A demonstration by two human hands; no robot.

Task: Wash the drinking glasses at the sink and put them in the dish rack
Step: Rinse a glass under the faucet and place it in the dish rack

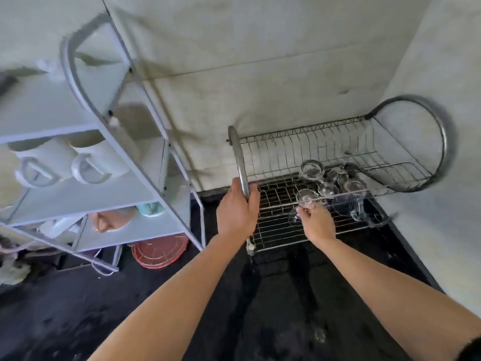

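- Head view: my left hand (pixel 238 209) grips the rack (pixel 312 142) by its hoop; my right hand (pixel 318 225) pinches a glass (pixel 307 198).
- Wet black counter (pixel 286 295) under both hands; wall (pixel 260 61) beyond; shelf (pixel 104 194) left.

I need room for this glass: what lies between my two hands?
Head view: only bare wire of the dish rack lies between the left hand and the right hand, which holds a glass.

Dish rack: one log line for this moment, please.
left hand: grips dish rack hoop | right hand: holds glass at lower tier | other glasses: racked
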